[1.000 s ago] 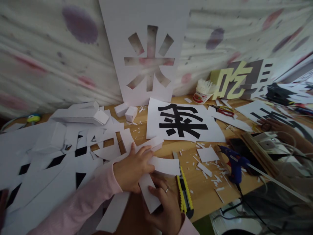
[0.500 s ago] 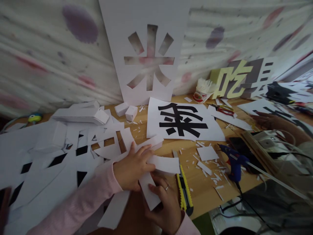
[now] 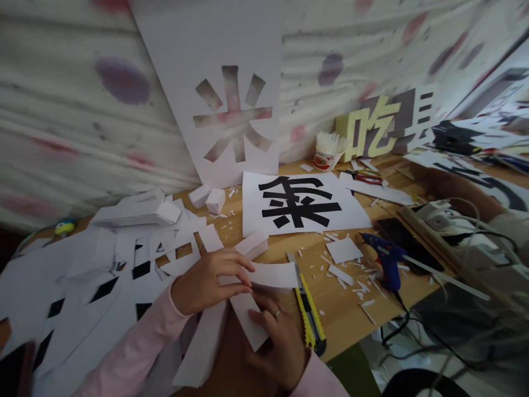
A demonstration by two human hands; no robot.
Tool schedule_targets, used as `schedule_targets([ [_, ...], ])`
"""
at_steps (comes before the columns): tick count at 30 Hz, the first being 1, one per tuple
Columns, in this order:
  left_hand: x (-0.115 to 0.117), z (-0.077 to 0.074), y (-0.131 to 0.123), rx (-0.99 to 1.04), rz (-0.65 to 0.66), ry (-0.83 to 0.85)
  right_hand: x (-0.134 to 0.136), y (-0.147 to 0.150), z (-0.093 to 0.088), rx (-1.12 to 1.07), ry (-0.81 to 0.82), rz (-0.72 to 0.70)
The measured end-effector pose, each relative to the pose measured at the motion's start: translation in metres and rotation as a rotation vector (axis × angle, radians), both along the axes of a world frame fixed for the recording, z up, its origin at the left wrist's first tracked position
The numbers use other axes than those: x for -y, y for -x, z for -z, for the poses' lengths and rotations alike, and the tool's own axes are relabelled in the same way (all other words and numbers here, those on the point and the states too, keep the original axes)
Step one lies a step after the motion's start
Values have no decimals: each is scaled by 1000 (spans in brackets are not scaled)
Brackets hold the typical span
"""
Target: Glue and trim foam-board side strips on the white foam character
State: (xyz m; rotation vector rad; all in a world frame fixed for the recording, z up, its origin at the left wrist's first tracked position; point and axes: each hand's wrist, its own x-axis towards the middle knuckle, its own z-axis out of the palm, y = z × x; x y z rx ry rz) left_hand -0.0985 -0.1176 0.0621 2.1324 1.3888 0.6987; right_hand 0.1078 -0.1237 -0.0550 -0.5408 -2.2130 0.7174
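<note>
Status: we're pressing left hand (image 3: 209,281) flat on white strip (image 3: 250,330), fingers spread; right hand (image 3: 276,344) fingers are pinching its near end.

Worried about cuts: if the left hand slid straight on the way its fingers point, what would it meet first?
The left hand would likely meet the yellow utility knife, past the white strip it presses.

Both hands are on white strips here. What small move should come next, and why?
Probably nudge the angled strip, pinched in the right hand, snug against the flat strip that the left hand presses to the table. Their ends converge under the left fingers, which hide whether they touch.
</note>
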Motion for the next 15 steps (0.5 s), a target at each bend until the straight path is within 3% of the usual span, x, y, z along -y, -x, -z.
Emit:
schedule_targets([
  [5, 2, 4, -11, -12, -37, -76, 1, 0, 5, 41, 44, -13],
  [10, 7, -12, -15, -25, -154, -89, 1, 0, 7, 67, 107, -18],
  [15, 13, -21, -20, -45, -154, -217, 1, 3, 8, 43, 139, -17],
])
